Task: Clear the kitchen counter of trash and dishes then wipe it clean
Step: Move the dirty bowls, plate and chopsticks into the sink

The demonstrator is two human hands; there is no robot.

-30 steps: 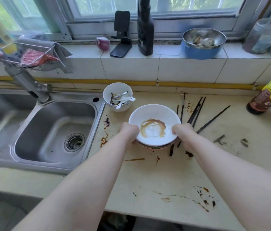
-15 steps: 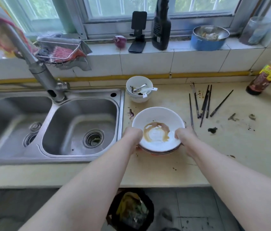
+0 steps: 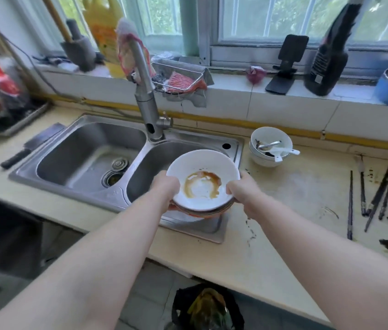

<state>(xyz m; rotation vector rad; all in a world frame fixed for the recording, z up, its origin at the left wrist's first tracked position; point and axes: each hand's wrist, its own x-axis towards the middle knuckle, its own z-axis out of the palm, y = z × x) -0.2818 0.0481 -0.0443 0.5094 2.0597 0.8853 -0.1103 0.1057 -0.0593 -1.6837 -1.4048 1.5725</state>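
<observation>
You are early on: your left hand (image 3: 165, 186) and right hand (image 3: 243, 194) each grip the rim of the stained bowl stack (image 3: 202, 181) above the sink's (image 3: 188, 137) right basin, while small bowls with spoons (image 3: 270, 146), chopsticks (image 3: 378, 194) and sauce stains are left on the unwiped surface (image 3: 295, 186).

The stack of bowls (image 3: 202, 184), a second ago low over the worktop (image 3: 295, 186) to the right of the sink (image 3: 195, 136), now hangs above the sink's right basin, with its right edge over the sink's rim. The left hand (image 3: 165, 186) and right hand (image 3: 243, 194) gripping its sides have moved with it, from beside the sink to over it.
</observation>
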